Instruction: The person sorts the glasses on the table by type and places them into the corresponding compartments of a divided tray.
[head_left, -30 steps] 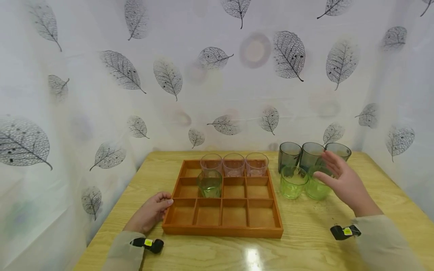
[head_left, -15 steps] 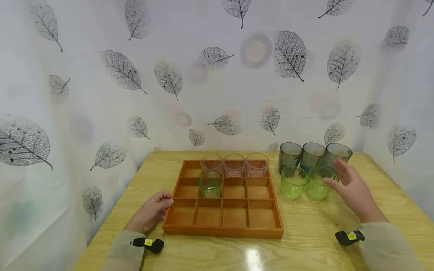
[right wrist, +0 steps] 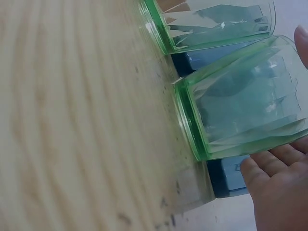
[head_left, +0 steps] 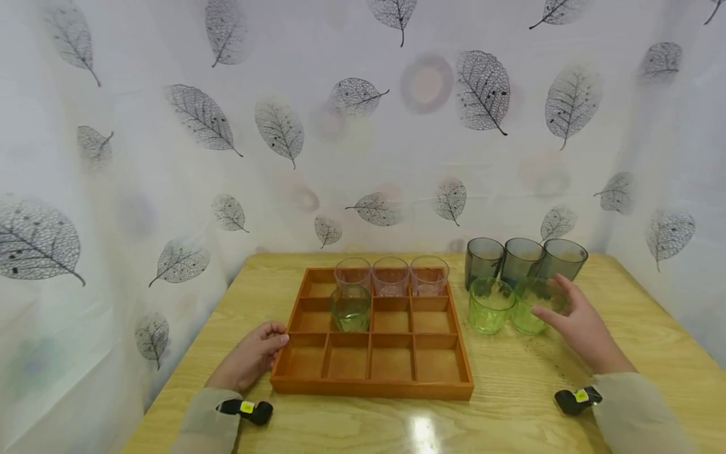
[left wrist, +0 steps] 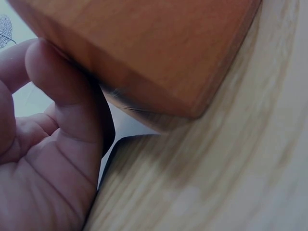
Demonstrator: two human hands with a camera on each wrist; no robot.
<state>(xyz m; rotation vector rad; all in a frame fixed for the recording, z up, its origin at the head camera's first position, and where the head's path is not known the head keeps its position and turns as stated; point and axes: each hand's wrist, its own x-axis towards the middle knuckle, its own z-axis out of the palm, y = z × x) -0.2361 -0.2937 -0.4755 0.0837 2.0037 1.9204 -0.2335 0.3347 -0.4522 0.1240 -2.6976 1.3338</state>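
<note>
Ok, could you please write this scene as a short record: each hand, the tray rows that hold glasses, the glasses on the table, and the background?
Left hand: holds the left side of the wooden tray
Right hand: at the rightmost green glass, thumb and fingers on either side; contact unclear
Tray back row: three pinkish glasses
Tray middle row: one greenish glass
On table: two green glasses, three grey glasses behind them
Background: pale cloth with leaf print
</note>
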